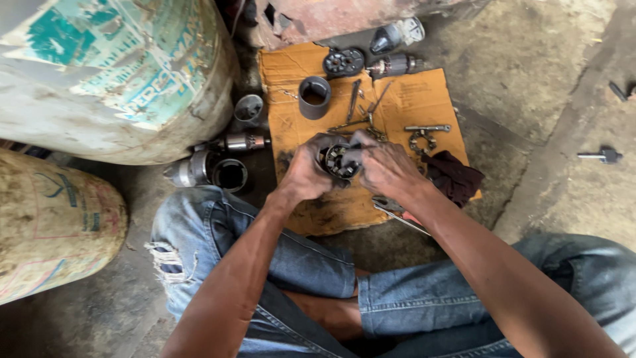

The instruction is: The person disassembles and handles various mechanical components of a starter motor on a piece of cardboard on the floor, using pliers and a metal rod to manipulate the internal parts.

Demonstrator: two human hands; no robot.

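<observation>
Both hands, left hand and right hand, are gripping the round motor part, seemingly fitting it; steady alignment is needed next.

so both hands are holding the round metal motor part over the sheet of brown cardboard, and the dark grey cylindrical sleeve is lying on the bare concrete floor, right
Not quite. Both hands, left hand and right hand, do hold the round metal motor part over the sheet of brown cardboard, but the head view shows the dark grey cylindrical sleeve standing on that cardboard, not the concrete.

Both hands, left hand and right hand, cover most of the round metal part; the pliers lie partly under the right forearm; the near-left sack is cut off
</observation>
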